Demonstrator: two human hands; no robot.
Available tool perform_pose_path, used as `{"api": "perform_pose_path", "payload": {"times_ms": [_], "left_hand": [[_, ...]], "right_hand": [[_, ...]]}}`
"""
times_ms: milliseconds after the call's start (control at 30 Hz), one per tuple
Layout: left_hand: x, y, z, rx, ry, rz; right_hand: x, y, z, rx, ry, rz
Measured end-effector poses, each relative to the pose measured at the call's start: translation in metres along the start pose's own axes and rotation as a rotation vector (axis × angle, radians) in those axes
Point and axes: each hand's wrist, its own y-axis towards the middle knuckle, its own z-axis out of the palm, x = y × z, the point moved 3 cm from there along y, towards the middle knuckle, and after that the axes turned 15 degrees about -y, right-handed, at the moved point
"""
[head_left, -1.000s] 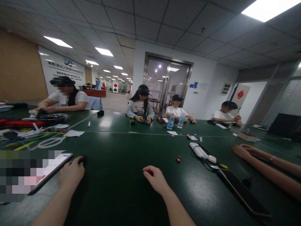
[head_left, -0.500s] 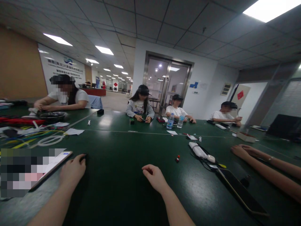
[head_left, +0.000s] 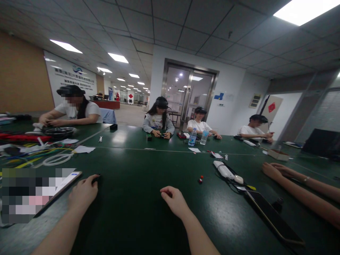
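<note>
My left hand (head_left: 83, 193) rests on the dark green table (head_left: 127, 198), its fingers closed around a small black object (head_left: 96, 178) that sticks out past the fingertips. Its kind I cannot make out. Just left of that hand lies a tablet-like screen (head_left: 60, 189), mostly blurred out. My right hand (head_left: 175, 202) lies on its side on the table with the fingers curled in and the thumb against them; nothing shows in it. Some way to its right stands a small red and dark item (head_left: 201, 179), apart from the hand.
A white power strip (head_left: 224, 170) and a dark phone-like slab (head_left: 273, 216) lie to the right, near another person's forearms (head_left: 300, 187). Cables (head_left: 57, 159) and papers spread at the left. Two water bottles (head_left: 192, 137) stand across the table, where several people sit.
Both hands keep almost the same place and pose. The view has shifted very slightly; nothing was picked up or let go.
</note>
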Motion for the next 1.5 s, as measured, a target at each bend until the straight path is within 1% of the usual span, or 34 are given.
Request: {"api": "perform_pose_path", "payload": {"times_ms": [67, 133, 200, 233, 300, 333, 367, 433, 500, 600, 667, 700, 767, 867, 933, 967, 1033, 1100, 1200, 1333, 1500], "left_hand": [[-0.009, -0.006, 0.013, 0.08, -0.014, 0.066], [-0.028, -0.023, 0.031, 0.241, -0.092, 0.203], [-0.052, -0.05, 0.049, 0.463, -0.237, 0.336], [-0.064, -0.067, 0.057, 0.581, -0.3, 0.38], [-0.085, -0.097, 0.068, 0.777, -0.394, 0.446], [-0.093, -0.11, 0.071, 0.843, -0.415, 0.455], [-0.099, -0.118, 0.073, 0.871, -0.419, 0.453], [-0.105, -0.127, 0.073, 0.874, -0.417, 0.434], [-0.106, -0.127, 0.071, 0.873, -0.416, 0.41], [-0.105, -0.124, 0.069, 0.899, -0.426, 0.402], [-0.105, -0.123, 0.068, 0.906, -0.438, 0.42], [-0.105, -0.123, 0.067, 0.91, -0.442, 0.43], [-0.105, -0.123, 0.065, 0.913, -0.439, 0.437], [-0.105, -0.123, 0.062, 0.919, -0.422, 0.415], [-0.105, -0.122, 0.06, 0.922, -0.415, 0.418], [-0.105, -0.122, 0.06, 0.929, -0.412, 0.43], [-0.104, -0.122, 0.06, 0.937, -0.409, 0.459], [-0.104, -0.121, 0.062, 0.939, -0.405, 0.484], [-0.104, -0.121, 0.063, 0.931, -0.404, 0.522], [-0.104, -0.121, 0.064, 0.939, -0.404, 0.528], [-0.105, -0.121, 0.064, 0.942, -0.397, 0.56]], "right_hand": [[0.0, 0.0, 0.0, -0.004, 0.004, 0.004], [0.001, 0.0, 0.001, -0.013, 0.012, 0.007], [0.003, 0.0, 0.0, -0.017, 0.016, 0.011], [0.004, -0.001, 0.0, -0.01, 0.013, 0.01], [0.007, -0.003, -0.001, 0.039, -0.016, -0.021], [0.009, -0.004, -0.002, 0.075, -0.043, -0.055], [0.012, -0.005, -0.002, 0.116, -0.076, -0.095], [0.015, -0.008, -0.002, 0.169, -0.13, -0.159], [0.018, -0.011, -0.002, 0.184, -0.16, -0.179], [0.023, -0.012, 0.001, 0.17, -0.186, -0.17], [0.026, -0.01, 0.0, 0.12, -0.148, -0.183], [0.025, -0.008, -0.002, 0.074, -0.091, -0.185], [0.02, -0.001, -0.01, -0.068, 0.088, -0.161], [-0.003, 0.008, -0.026, -0.39, 0.373, 0.016], [-0.019, 0.012, -0.032, -0.512, 0.488, 0.131], [-0.024, 0.014, -0.033, -0.541, 0.537, 0.157], [-0.029, 0.015, -0.033, -0.542, 0.618, 0.168], [-0.027, 0.014, -0.031, -0.506, 0.668, 0.147], [-0.023, 0.013, -0.028, -0.471, 0.68, 0.133], [-0.021, 0.012, -0.027, -0.467, 0.69, 0.144], [-0.022, 0.013, -0.026, -0.468, 0.841, 0.137]]}}
